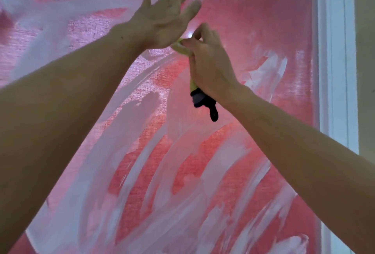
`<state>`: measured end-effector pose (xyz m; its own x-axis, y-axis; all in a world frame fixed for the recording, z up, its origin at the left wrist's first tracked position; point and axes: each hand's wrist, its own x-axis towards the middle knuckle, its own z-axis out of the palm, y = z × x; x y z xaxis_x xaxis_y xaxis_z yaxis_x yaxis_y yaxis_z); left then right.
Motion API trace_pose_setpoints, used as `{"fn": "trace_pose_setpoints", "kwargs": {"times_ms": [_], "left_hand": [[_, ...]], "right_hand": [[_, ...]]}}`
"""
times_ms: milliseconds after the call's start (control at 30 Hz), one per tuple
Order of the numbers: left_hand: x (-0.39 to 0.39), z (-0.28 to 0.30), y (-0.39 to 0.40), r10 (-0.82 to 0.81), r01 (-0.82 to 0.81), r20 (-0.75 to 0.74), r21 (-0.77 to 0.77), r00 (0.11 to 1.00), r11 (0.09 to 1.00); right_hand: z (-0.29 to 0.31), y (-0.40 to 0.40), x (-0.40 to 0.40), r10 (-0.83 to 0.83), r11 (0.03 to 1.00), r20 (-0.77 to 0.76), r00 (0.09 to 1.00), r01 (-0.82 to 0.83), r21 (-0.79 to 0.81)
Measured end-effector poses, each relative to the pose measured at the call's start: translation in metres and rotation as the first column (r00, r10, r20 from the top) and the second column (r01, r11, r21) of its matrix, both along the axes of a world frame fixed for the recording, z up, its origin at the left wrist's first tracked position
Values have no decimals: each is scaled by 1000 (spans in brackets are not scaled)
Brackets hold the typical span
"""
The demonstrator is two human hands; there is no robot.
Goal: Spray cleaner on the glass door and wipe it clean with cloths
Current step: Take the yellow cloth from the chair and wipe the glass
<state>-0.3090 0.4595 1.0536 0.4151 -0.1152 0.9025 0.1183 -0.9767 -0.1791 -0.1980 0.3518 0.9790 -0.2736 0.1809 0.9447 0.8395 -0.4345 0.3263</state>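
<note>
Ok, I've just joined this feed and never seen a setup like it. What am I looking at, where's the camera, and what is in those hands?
There is no machine here: a person works with bare hands, and the single picture comes from a camera worn on their head, looking up along both arms. In front of them is the glass door, glowing pink-red and covered in white smears of cleaner. Its white frame runs down the right side. The left hand is raised with fingers spread and holds nothing. The right hand grips a yellow-green tool with a black end hanging below the palm; I cannot tell exactly what it is. No cloth is visible.
</note>
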Motion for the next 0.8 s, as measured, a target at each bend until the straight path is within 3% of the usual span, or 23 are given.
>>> {"fn": "trace_pose_setpoints", "kwargs": {"times_ms": [133, 200, 267, 333, 433, 533, 600, 800], "left_hand": [[-2, -36, -5, -151, 159, 229, -16, 962, 987], [-5, -52, -7, -224, 242, 396, 3, 891, 970], [-11, -66, -11, -249, 303, 489, -35, 836, 952], [-16, -77, -16, -232, 333, 489, -129, 841, 934], [-23, -87, -22, -247, 348, 316, -321, 916, 881], [-25, -94, -29, -330, 341, 105, -441, 938, 830], [-26, -99, -35, -401, 370, 42, -481, 915, 795], [-34, -103, -44, -428, 411, 71, -450, 901, 793]], "right_hand": [[-1, -13, -5, 56, 983, 30, 998, -49, -175], [3, -24, -17, 78, 961, -73, 994, -94, -261], [8, -36, -22, 159, 958, -241, 957, -209, -195], [11, -43, -25, 344, 924, -424, 838, -382, -6], [12, -44, -20, 576, 796, -557, 599, -566, 215], [10, -45, -20, 664, 720, -589, 460, -606, 339], [7, -45, -25, 701, 661, -616, 359, -651, 373], [-7, -49, -32, 733, 416, -678, -56, -752, 512]]}}
